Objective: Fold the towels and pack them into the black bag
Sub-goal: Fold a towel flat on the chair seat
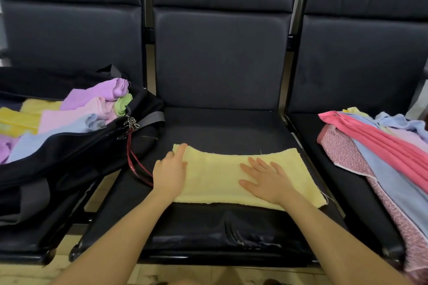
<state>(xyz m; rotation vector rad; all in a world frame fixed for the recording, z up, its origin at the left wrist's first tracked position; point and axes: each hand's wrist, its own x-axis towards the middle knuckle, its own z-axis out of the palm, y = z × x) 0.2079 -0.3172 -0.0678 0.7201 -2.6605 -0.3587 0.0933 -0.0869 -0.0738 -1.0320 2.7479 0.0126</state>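
Nearest, two bare forearms reach forward over the front edge of the middle seat (220, 233). Both hands lie on a yellow towel (222, 180) spread flat across that seat, already folded into a long strip running left to right. The left hand (170, 177) rests on the towel's left end, fingers straight and close together, pointing toward the far left corner. The right hand (266, 179) presses flat on the towel right of its middle, fingers spread apart and straight, gripping nothing.

Just left of the towel, a red cord (136, 166) hangs from the zipper of the black bag (69, 157), which sits open on the left seat. Inside it lie folded towels (76, 113): yellow, pink, blue, purple and a bit of green, stacked against one another.

On the right seat, well apart from the bag, a loose pile of cloths (379, 152) waits unfolded: pink, blue, a speckled pink piece hanging over the seat edge.

Beyond, dark padded backrests (220, 58) stand behind all three seats.
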